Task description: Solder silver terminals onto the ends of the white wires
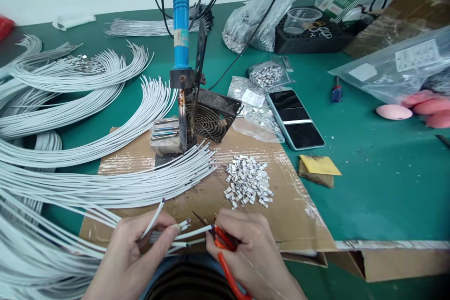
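My left hand (142, 246) pinches several white cables (198, 232) between thumb and fingers, their dark-tipped ends pointing right. One cable sticks up above the knuckles. My right hand (248, 246) is wrapped round an orange-handled tool (228, 269) with a thin dark tip; its exact kind I cannot make out. A cable end meets the right fingertips beside the tool's orange part. Just beyond my hands, a large bundle of white cables (140, 183) lies across a cardboard sheet (298, 225). A pile of small white-and-metal pieces (248, 180) lies on the cardboard, beyond my right hand.
A blue upright soldering iron (181, 18) stands over the cardboard, near a black fan (207, 117). More cable bundles (70, 75) fill the left side. To the right lie a phone (297, 119), a yellow sponge (320, 165), a small screwdriver (336, 91) and plastic bags (393, 70).
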The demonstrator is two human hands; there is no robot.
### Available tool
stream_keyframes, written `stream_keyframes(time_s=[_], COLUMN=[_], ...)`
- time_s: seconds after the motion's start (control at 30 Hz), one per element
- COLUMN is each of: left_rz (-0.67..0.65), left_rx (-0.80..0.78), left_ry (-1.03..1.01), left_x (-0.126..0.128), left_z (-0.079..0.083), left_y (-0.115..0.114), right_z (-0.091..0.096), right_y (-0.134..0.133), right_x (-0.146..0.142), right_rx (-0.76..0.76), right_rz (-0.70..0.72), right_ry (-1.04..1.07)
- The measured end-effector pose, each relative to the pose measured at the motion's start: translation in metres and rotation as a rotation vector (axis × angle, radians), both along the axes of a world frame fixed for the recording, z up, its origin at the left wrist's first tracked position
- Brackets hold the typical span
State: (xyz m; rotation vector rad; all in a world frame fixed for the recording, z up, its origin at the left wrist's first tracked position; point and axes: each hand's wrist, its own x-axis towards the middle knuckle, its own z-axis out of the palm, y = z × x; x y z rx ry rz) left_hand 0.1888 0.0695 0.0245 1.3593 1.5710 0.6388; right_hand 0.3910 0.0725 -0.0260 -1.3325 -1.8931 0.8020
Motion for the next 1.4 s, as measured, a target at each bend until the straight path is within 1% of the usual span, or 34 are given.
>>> stream_keyframes(time_s=[0.13,0.4,0.8,1.13,1.23,1.4], left_rz=[0.042,0.082,0.077,0.063,0.066,0.081], left_rx=[0.0,0.009,-0.009,-0.024,-0.025,-0.026], left_ry=[-0.028,-0.048,-0.035,-0.032,-0.038,-0.042], left_x=[0.0011,0.0018,0.0023,0.0012,0.0008,0.0019], left_z=[0.0006,-0.0002,0.0016,0.001,0.0004,0.0016], left_y=[-0.0003,-0.0013,-0.0003,-0.0009,-0.0009,-0.0003], right_z=[-0.0017,0.0015,-0.0028,-0.0053,-0.0057,-0.0071], right_y=[0.0004,-0.0032,-0.0028,-0.0049,-0.0048,-0.0042], right_x=[0.0031,0.0048,0.0032,0.0012,0.0025,0.0034], right_rx=[-0.015,-0.117,-0.112,0.01,0.088,0.267], right_rz=[-0.021,0.065,0.089,0.055,0.025,-0.013], right_ry=[-0.018,-0.069,-0.052,-0.089,-0.125,-0.212])
